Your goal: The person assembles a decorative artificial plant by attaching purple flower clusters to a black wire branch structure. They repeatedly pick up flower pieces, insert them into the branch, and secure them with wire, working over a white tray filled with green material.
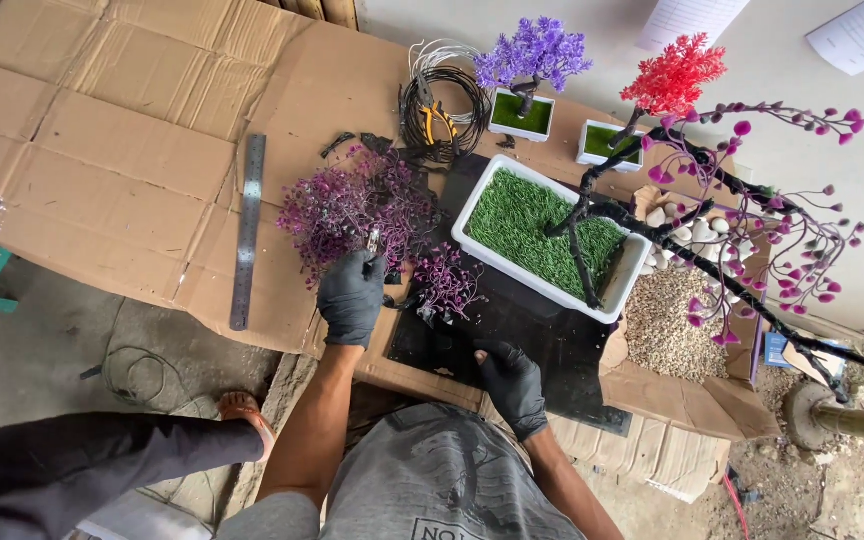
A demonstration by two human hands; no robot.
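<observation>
Both my hands wear black gloves. My left hand (352, 295) grips a small metal tool (374, 240) with its tip in a pile of purple artificial foliage (352, 205). My right hand (512, 380) rests on a black mat (542, 345), fingers curled near a small dark piece; whether it holds anything is unclear. A small purple sprig (447, 280) lies between my hands. Beyond it stands a white rectangular pot (542, 235) filled with green fake grass, with a dark wire tree (712, 220) bearing purple buds rising from it.
A metal ruler (248, 230) lies on flattened cardboard at left. Coiled wire with pliers (440, 110) sits at the back. Two small potted trees, purple (530, 80) and red (652, 100), stand behind. A box of gravel (664, 325) is at right. Another person's leg (102, 460) is lower left.
</observation>
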